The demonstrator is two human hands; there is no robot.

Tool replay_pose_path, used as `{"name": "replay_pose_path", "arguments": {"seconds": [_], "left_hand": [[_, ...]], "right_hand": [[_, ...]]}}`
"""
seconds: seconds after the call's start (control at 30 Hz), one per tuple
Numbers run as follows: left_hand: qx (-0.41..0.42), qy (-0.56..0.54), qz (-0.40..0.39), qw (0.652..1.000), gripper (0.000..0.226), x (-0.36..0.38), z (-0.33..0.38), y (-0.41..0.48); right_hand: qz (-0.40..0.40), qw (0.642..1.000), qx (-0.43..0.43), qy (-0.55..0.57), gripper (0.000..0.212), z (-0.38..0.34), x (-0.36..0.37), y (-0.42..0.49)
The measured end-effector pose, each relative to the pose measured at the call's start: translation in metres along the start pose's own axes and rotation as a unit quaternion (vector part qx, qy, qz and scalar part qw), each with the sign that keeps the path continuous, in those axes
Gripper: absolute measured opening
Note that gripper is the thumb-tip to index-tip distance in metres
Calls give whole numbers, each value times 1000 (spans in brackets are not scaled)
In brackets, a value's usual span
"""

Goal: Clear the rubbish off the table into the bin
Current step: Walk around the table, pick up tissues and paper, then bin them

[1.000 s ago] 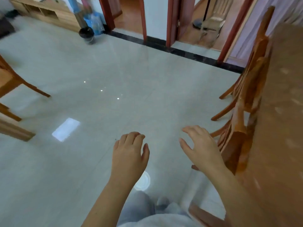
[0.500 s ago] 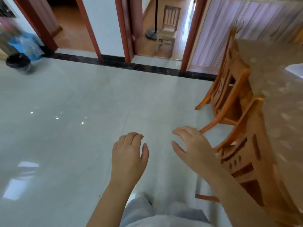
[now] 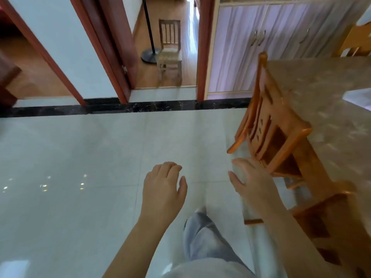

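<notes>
My left hand (image 3: 163,189) hangs over the pale tiled floor, fingers loosely curled and holding nothing. My right hand (image 3: 254,181) is beside it, fingers spread and empty, close to the corner of a wooden chair (image 3: 275,137). The table (image 3: 325,109) with a patterned beige top runs along the right edge. A pale flat object (image 3: 359,98) lies on it at the far right, blurred. The bin is out of view.
Two wooden chairs are tucked against the table, the second chair (image 3: 321,215) near my right forearm. Ahead are two doorways with red frames, a small chair (image 3: 169,45) and a lamp stand (image 3: 149,55) in the room beyond, and a lilac cabinet (image 3: 261,43).
The view has swung to the right, away from the black bin, toward the table and doorways. Both hands stay empty in front of me, and one leg now steps forward.
</notes>
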State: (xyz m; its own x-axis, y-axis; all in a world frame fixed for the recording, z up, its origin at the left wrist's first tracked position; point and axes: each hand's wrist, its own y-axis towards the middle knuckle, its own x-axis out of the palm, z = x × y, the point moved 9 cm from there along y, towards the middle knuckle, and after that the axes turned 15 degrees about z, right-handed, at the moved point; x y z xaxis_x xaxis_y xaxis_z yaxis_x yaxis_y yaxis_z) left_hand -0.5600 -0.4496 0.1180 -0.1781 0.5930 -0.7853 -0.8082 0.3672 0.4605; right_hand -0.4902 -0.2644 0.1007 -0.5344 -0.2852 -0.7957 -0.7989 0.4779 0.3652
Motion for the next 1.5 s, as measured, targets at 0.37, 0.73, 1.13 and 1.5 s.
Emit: {"name": "replay_pose_path", "arguments": {"seconds": [0.37,0.73,1.13,1.5], "left_hand": [[61,-77,-30,995,27,119,35,224],[135,-133,-68,979,22,244,10,454],[225,-204,-96,948,31,359,32,626],[336,-239,-120,903,28,492,165,765]], "right_hand": [[86,993,63,-50,27,75,-8,201],[152,972,136,-113,28,107,48,416],[164,963,175,-119,23,158,105,592],[242,928,257,-121,27,319,70,714]]}}
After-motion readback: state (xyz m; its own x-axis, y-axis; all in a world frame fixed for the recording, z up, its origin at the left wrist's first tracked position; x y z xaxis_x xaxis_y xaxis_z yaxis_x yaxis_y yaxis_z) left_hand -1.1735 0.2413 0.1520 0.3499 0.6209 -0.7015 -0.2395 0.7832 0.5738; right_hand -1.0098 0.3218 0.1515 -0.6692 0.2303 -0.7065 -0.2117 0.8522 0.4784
